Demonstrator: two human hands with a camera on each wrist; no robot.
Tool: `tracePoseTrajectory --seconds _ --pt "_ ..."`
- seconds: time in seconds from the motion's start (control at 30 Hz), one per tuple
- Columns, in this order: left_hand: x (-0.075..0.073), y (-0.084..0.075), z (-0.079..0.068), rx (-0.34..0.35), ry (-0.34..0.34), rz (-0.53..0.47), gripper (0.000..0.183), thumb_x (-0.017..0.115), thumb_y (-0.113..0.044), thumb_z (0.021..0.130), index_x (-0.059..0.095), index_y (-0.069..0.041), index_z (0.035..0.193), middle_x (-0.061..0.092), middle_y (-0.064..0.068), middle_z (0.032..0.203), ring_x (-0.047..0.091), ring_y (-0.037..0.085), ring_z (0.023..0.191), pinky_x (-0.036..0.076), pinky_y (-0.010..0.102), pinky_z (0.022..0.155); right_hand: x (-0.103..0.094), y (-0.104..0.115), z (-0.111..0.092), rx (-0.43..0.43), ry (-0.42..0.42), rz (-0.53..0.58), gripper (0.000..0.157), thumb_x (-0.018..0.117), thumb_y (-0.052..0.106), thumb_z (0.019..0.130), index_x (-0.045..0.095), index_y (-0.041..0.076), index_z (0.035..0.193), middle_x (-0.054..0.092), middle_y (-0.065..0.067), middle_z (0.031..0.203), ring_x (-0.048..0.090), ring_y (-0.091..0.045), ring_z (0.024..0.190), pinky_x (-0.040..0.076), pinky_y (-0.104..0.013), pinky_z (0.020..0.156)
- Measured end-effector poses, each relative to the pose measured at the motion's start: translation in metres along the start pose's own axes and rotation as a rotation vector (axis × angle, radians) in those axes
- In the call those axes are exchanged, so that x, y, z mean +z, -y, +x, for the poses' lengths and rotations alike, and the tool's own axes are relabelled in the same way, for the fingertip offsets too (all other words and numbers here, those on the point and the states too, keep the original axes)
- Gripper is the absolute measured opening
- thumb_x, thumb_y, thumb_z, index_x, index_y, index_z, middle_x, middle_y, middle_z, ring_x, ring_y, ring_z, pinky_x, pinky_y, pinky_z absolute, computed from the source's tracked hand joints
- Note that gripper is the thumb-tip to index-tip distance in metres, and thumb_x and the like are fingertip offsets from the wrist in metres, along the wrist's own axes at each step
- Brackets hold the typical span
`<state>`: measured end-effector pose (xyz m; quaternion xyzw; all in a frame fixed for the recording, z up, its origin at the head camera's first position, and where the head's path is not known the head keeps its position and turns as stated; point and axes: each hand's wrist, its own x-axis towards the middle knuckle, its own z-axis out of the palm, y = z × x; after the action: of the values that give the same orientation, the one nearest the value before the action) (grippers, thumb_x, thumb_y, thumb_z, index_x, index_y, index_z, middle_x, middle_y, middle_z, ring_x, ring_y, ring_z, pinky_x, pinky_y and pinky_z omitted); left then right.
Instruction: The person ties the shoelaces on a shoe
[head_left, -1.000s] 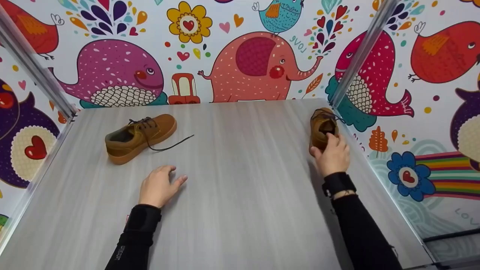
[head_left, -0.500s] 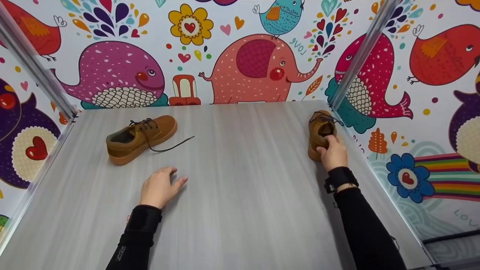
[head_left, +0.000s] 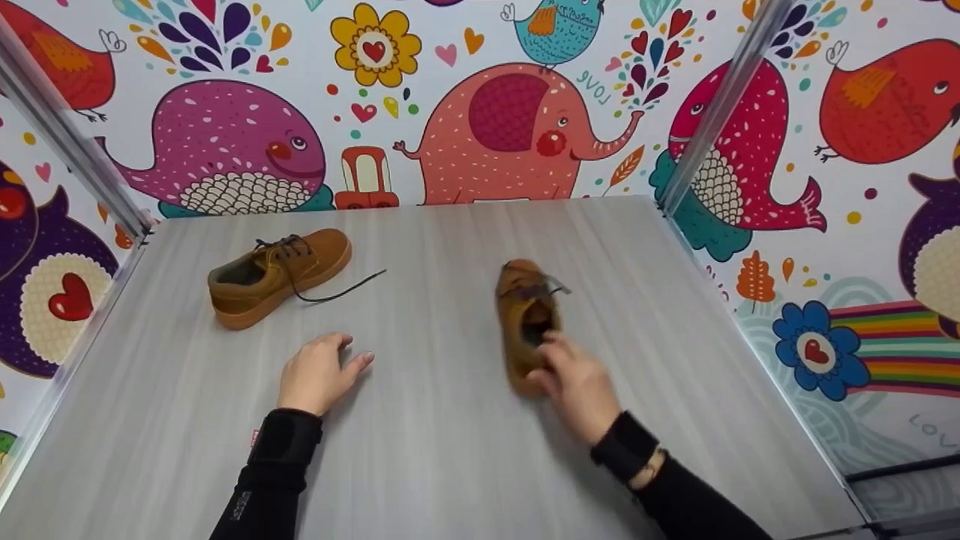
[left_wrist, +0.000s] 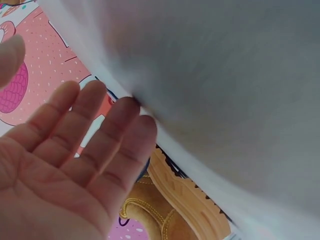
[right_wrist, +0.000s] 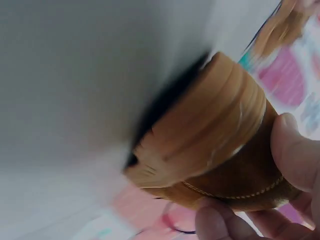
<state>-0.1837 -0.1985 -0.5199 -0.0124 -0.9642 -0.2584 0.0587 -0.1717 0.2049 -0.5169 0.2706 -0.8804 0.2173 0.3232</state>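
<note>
A brown lace-up shoe (head_left: 517,330) is in the middle of the table in the head view, toe pointing away. My right hand (head_left: 581,386) pinches its heel collar, thumb outside and fingers at the opening. Up close in the right wrist view, the shoe's heel (right_wrist: 215,135) shows its tan sole and stitching between thumb and fingers. A matching shoe (head_left: 277,277) sits at the back left, one dark lace (head_left: 345,292) trailing to the right. Nearer me, my left hand (head_left: 319,375) rests on the table, holding nothing, fingers loosely bent; the left wrist view shows its palm (left_wrist: 55,185).
The grey wood-grain table (head_left: 442,450) is bounded by a patterned back wall (head_left: 450,37) and patterned side walls. Metal posts (head_left: 724,112) stand at the back corners.
My right hand has taken hold of the right shoe's heel and brought the shoe from the far right edge leftward and nearer, to mid-table. The left hand and left shoe have stayed put.
</note>
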Motion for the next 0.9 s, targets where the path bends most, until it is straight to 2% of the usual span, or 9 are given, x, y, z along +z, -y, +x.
tracePoseTrajectory --seconds 0.2,0.27,0.33,0.4,0.5,0.6,0.67,0.8,0.9 --pt "0.001 0.002 0.002 0.003 0.019 -0.004 0.051 0.075 -0.038 0.101 0.07 0.002 0.131 0.073 0.024 0.131 0.068 0.046 0.122 0.053 0.061 0.103 -0.004 0.065 -0.016 -0.24 -0.004 0.022 0.039 0.096 0.03 0.075 0.073 0.011 0.1 0.077 -0.009 0.109 0.076 -0.023 0.09 0.061 -0.034 0.076" --pt "0.001 0.001 0.002 0.007 0.02 0.0 0.05 0.075 -0.038 0.101 0.07 0.002 0.131 0.074 0.023 0.13 0.068 0.046 0.122 0.053 0.061 0.103 -0.007 0.076 -0.017 -0.277 0.003 0.036 0.041 0.095 0.036 0.076 0.073 0.013 0.102 0.078 -0.007 0.109 0.075 -0.019 0.085 0.06 -0.032 0.072" --pt "0.002 -0.001 0.002 0.014 0.005 0.006 0.046 0.075 -0.037 0.101 0.072 0.001 0.126 0.076 0.022 0.122 0.07 0.044 0.114 0.055 0.059 0.098 -0.009 0.078 -0.016 -0.25 0.033 0.089 0.042 0.092 0.04 0.081 0.074 0.013 0.107 0.079 -0.004 0.109 0.075 -0.015 0.082 0.059 -0.029 0.069" --pt "0.004 -0.009 0.001 0.02 -0.026 0.004 0.037 0.076 -0.035 0.101 0.077 -0.002 0.115 0.078 0.018 0.108 0.073 0.039 0.098 0.057 0.054 0.088 -0.009 0.072 -0.01 -0.131 0.084 0.187 0.037 0.087 0.04 0.086 0.074 0.013 0.108 0.079 -0.002 0.105 0.073 -0.011 0.078 0.059 -0.026 0.068" --pt "0.009 -0.032 -0.006 0.017 -0.045 -0.081 0.03 0.074 -0.034 0.102 0.082 -0.007 0.092 0.078 0.009 0.085 0.067 0.025 0.073 0.054 0.042 0.07 -0.006 0.051 0.009 0.205 0.221 0.41 0.024 0.075 0.036 0.101 0.075 0.012 0.104 0.078 -0.004 0.094 0.069 -0.009 0.076 0.057 -0.024 0.071" --pt "0.016 -0.063 -0.015 0.012 0.043 -0.271 0.041 0.067 -0.038 0.107 0.081 -0.01 0.081 0.078 0.004 0.078 0.061 0.014 0.064 0.049 0.033 0.064 0.003 0.032 0.028 0.556 0.357 0.625 0.031 0.06 0.032 0.111 0.078 0.007 0.108 0.077 -0.014 0.1 0.067 -0.017 0.086 0.055 -0.027 0.08" --pt "0.022 -0.083 -0.02 0.004 0.107 -0.406 0.046 0.062 -0.042 0.109 0.079 -0.009 0.083 0.075 0.003 0.076 0.058 0.011 0.063 0.047 0.03 0.064 0.01 0.024 0.038 0.736 0.417 0.773 0.039 0.055 0.034 0.113 0.078 0.002 0.115 0.076 -0.018 0.109 0.064 -0.02 0.091 0.052 -0.03 0.083" --pt "0.03 -0.111 -0.024 -0.056 0.122 -0.606 0.044 0.06 -0.046 0.109 0.075 -0.006 0.096 0.067 0.005 0.078 0.056 0.012 0.067 0.046 0.027 0.066 0.023 0.023 0.047 0.983 0.381 1.086 0.037 0.06 0.034 0.111 0.077 0.003 0.123 0.076 -0.006 0.119 0.061 -0.019 0.1 0.051 -0.031 0.086" --pt "0.034 -0.123 -0.023 -0.154 0.098 -0.769 0.039 0.067 -0.041 0.107 0.074 -0.003 0.11 0.07 0.006 0.089 0.06 0.013 0.076 0.047 0.025 0.068 0.027 0.027 0.049 1.029 0.313 1.27 0.026 0.066 0.03 0.108 0.078 0.008 0.115 0.079 0.001 0.113 0.065 -0.017 0.104 0.051 -0.031 0.089"
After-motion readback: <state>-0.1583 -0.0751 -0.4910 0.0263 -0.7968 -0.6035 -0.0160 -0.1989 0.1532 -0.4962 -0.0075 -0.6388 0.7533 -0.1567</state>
